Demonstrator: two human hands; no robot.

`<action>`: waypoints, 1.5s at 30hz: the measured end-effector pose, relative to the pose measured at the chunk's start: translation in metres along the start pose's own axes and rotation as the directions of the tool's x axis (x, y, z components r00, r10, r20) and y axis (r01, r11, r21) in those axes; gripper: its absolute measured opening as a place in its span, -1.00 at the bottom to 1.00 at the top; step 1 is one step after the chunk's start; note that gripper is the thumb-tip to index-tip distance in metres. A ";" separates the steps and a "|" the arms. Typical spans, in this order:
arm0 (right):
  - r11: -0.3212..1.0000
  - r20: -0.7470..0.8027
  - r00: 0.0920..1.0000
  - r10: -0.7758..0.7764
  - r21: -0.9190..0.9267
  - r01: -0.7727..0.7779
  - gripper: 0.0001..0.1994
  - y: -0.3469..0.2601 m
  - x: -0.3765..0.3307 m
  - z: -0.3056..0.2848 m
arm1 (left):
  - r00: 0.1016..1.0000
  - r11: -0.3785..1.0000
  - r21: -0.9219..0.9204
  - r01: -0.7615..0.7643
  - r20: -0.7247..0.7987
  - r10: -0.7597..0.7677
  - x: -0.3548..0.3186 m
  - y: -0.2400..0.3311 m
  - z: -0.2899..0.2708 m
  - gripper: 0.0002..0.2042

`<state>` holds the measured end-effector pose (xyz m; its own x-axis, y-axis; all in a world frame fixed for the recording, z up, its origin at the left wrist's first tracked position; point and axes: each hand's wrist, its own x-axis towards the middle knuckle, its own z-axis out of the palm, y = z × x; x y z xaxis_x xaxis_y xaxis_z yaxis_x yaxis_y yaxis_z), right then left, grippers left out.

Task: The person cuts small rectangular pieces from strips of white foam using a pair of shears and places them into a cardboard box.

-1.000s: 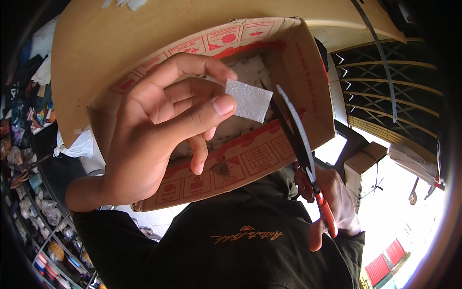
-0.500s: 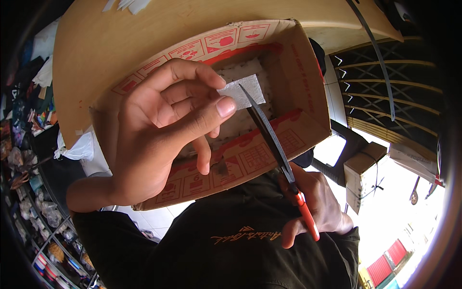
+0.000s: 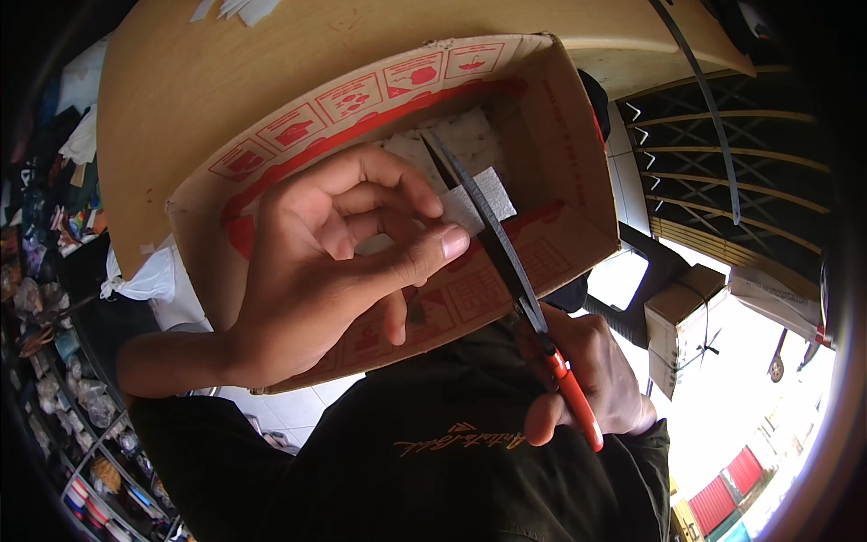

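My left hand pinches a small white textured strip between thumb and fingertips, above the open cardboard box. My right hand grips scissors with red-orange handles and dark blades. The blades lie across the strip, just beyond my left thumb, their tips slightly apart and pointing up and left. Part of the strip sticks out to the right of the blades. Whether the strip is cut through, I cannot tell. My right fingers are partly hidden behind the handles.
The cardboard box, printed in red, has white pieces on its bottom. Behind it is a wooden tabletop with white scraps. A tied white bag hangs at left by cluttered shelves. A strapped carton stands at right.
The strip and my left hand have shifted right and slightly down. The scissor tips have moved up and left, so the blades now cross the strip farther down their length.
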<state>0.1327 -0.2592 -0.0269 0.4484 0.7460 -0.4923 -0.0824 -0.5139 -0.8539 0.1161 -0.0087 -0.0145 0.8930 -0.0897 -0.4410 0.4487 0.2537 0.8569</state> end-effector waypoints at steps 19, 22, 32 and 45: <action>0.973 -0.211 0.977 0.016 -0.220 -0.064 -0.43 -0.007 -0.011 -0.009 | 0.993 0.993 0.038 0.116 -0.010 -0.115 0.002 0.001 -0.010 -0.69; 0.993 -0.232 0.973 -0.018 -0.117 -0.010 -0.39 0.011 -0.020 -0.011 | 0.987 0.982 0.109 0.155 0.014 -0.157 0.005 0.003 -0.012 -0.65; 0.986 -0.552 0.826 0.117 0.161 -0.033 -0.25 0.028 -0.025 0.003 | 0.964 0.697 0.683 -0.221 0.042 0.264 0.032 0.072 -0.066 -0.89; 0.938 -0.462 0.884 -0.076 0.267 0.220 -0.41 0.056 -0.022 0.009 | 0.666 0.099 0.993 -0.067 -0.030 0.745 0.117 0.040 -0.168 -0.77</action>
<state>0.1099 -0.3006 -0.0656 0.8135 0.5028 -0.2923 -0.2161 -0.2053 -0.9545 0.2323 0.1529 -0.0764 0.9282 0.1579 0.3370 0.0197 -0.9251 0.3792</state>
